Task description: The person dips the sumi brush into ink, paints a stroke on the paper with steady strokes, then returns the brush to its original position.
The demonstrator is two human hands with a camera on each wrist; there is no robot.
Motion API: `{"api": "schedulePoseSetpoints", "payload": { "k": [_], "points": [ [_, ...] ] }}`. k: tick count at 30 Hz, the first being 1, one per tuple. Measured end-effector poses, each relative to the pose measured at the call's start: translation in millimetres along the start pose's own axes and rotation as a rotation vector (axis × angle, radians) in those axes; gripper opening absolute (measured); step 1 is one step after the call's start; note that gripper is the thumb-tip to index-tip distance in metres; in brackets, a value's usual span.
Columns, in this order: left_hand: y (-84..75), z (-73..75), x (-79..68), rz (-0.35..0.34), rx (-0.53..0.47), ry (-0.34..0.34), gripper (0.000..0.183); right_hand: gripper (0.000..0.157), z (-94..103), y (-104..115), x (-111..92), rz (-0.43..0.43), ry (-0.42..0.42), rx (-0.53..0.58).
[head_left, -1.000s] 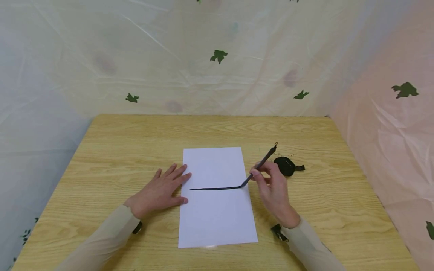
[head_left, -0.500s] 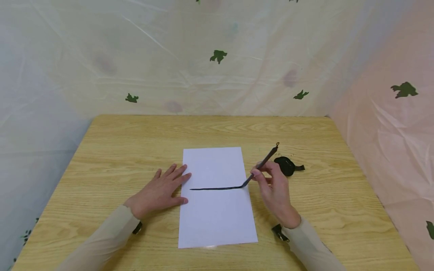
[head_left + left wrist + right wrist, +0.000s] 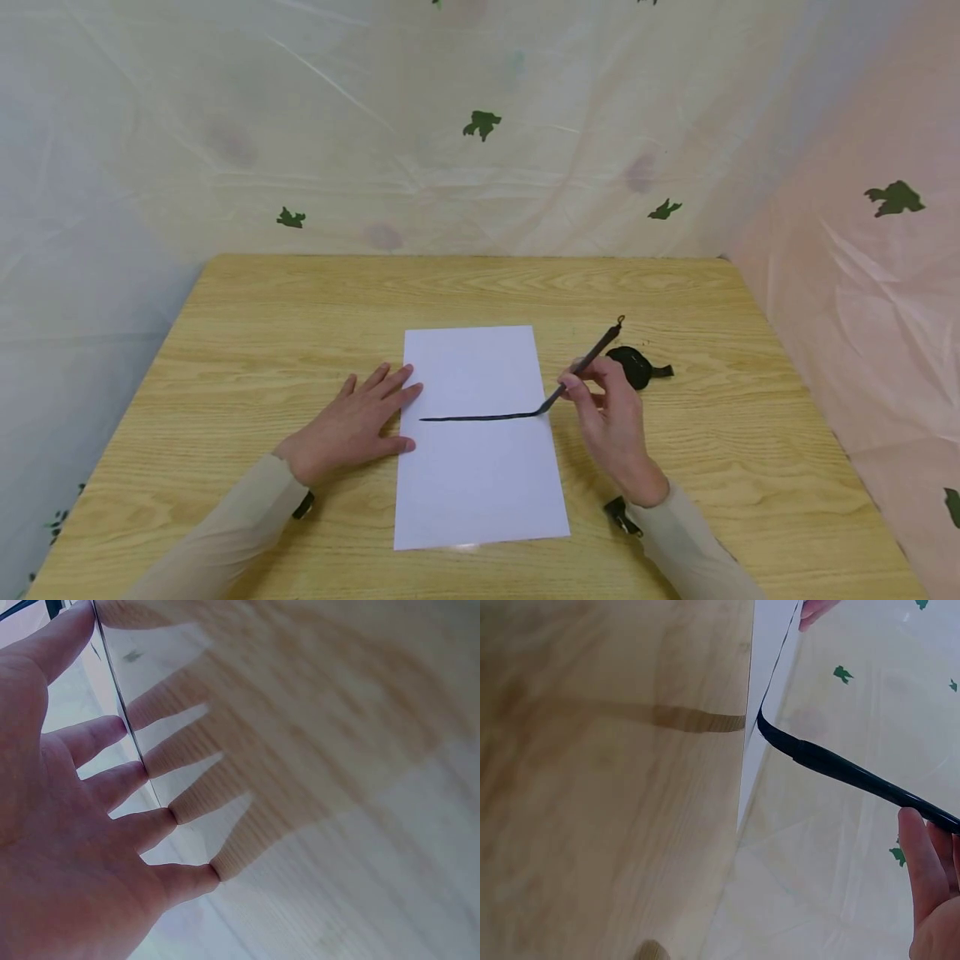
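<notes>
A white sheet of paper (image 3: 480,483) lies on the wooden table, crossed by a black horizontal stroke (image 3: 480,417). My right hand (image 3: 611,421) pinches a dark brush (image 3: 592,354) between thumb and fingers, its handle slanting up to the right with a small loop on top. In the right wrist view the bristles (image 3: 769,729) bend against the paper at the stroke's right end. My left hand (image 3: 348,429) rests palm down with fingers spread, several fingertips on the sheet's left edge. The left wrist view shows those fingers (image 3: 120,784) straight and apart.
Just behind my right hand, a black rounded object with a short tab (image 3: 632,367) sits on the table (image 3: 300,308). Pale curtains with green leaf shapes (image 3: 482,124) hang behind the table and along both sides.
The brush and my right hand have shifted slightly to the right, and the black stroke reaches a little further toward the paper's right edge. My left hand stays in place.
</notes>
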State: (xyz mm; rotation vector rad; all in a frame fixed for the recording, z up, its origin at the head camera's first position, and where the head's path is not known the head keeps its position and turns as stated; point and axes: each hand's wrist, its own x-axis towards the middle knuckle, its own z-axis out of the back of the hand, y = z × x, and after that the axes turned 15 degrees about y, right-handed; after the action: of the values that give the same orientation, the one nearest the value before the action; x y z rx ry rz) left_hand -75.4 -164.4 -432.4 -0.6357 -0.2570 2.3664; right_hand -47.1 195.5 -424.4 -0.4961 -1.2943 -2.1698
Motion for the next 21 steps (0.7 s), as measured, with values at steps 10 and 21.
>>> {"api": "schedulePoseSetpoints", "payload": {
  "k": [10, 21],
  "points": [
    [-0.1, 0.4, -0.4, -0.004, -0.003, -0.002, 0.077, 0.02, 1.8, 0.8, -0.6, 0.002, -0.006, -0.007],
    [0.3, 0.6, -0.5, -0.002, -0.003, 0.0, 0.076, 0.024, 3.4, 1.6, 1.0, 0.039, -0.032, -0.016]
  ]
}}
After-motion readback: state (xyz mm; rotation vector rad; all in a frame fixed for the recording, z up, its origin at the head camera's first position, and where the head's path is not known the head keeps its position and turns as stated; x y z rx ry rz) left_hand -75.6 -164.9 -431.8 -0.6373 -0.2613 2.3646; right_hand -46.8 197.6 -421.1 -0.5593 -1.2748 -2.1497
